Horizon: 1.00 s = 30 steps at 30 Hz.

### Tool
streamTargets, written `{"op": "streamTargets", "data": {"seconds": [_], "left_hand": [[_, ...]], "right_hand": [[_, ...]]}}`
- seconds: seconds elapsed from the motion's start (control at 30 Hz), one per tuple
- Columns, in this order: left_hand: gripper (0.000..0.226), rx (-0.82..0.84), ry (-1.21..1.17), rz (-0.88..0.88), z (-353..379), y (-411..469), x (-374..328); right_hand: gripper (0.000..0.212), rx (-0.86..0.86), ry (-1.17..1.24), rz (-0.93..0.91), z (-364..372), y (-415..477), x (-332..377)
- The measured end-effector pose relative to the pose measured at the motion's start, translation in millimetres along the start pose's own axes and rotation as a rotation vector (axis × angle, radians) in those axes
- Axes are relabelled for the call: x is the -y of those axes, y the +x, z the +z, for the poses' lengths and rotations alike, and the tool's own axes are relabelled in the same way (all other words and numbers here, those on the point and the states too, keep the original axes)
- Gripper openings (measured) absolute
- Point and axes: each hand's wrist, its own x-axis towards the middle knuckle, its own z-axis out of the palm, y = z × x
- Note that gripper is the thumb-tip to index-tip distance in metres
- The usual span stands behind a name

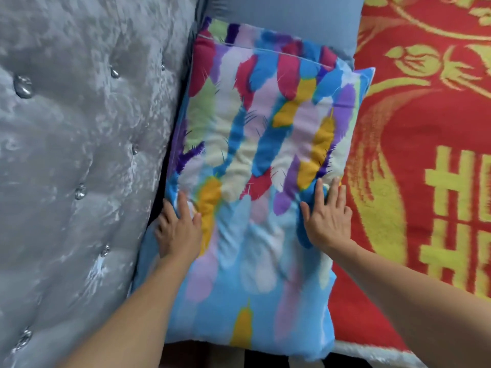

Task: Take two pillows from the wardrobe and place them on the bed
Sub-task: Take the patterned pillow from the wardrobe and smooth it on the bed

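A tufted grey velvet headboard point(79, 155) fills the left. Beside it, a multicoloured feather-print pillow point(255, 160) lies on the bed, overlapping a plain blue-grey pillow point(292, 19). The left hand point(178, 229) and right hand point(328, 216) press flat on it, fingers extended, gripping nothing. A red-and-yellow patterned blanket point(425, 128) lies right.

Bright and evenly lit, glinting off headboard point(66, 155) studs at left, with motion blur across lower pillow point(255, 168) and wide-angle bending at edges.
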Motion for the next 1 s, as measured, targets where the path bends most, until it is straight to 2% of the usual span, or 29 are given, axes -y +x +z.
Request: {"op": "streamTargets", "data": {"seconds": [0.17,0.33,0.4,0.43,0.5,0.53,0.67,0.8,1.0], "left_hand": [[0.070,0.038,0.086,0.012,17.9,4.7,7.7],[0.072,0.250,0.144,-0.068,-11.6,-2.8,-5.5],[0.065,0.274,0.179,-0.043,-32.0,-18.7,-14.0],[0.054,0.272,0.190,-0.015,-41.3,-30.0,-18.7],[0.035,0.295,0.179,0.023,-58.0,-56.9,-30.4],[0.033,0.312,0.152,0.022,-65.2,-71.9,-37.0],[0.038,0.324,0.040,-0.042,-87.8,-139.9,-62.3],[0.034,0.268,-0.019,-0.116,-104.1,-220.9,-84.1],[0.028,0.189,-0.118,-0.220,-112.1,-357.7,-98.2]], "right_hand": [[0.070,0.190,0.064,-0.047,18.4,16.8,-12.8],[0.074,0.302,0.038,-0.100,-12.8,17.3,-24.2],[0.066,0.289,0.030,-0.158,-33.3,8.7,-28.2],[0.058,0.273,0.029,-0.200,-44.3,2.3,-31.2],[0.045,0.246,0.023,-0.285,-65.7,-13.4,-38.4],[0.041,0.237,0.019,-0.317,-75.9,-21.9,-42.9],[0.031,0.184,0.033,-0.424,-116.5,-54.5,-69.1],[0.024,0.130,-0.006,-0.617,-152.6,-86.2,-105.3],[0.022,0.174,-0.191,-0.899,-196.7,-131.2,-139.8]]}}
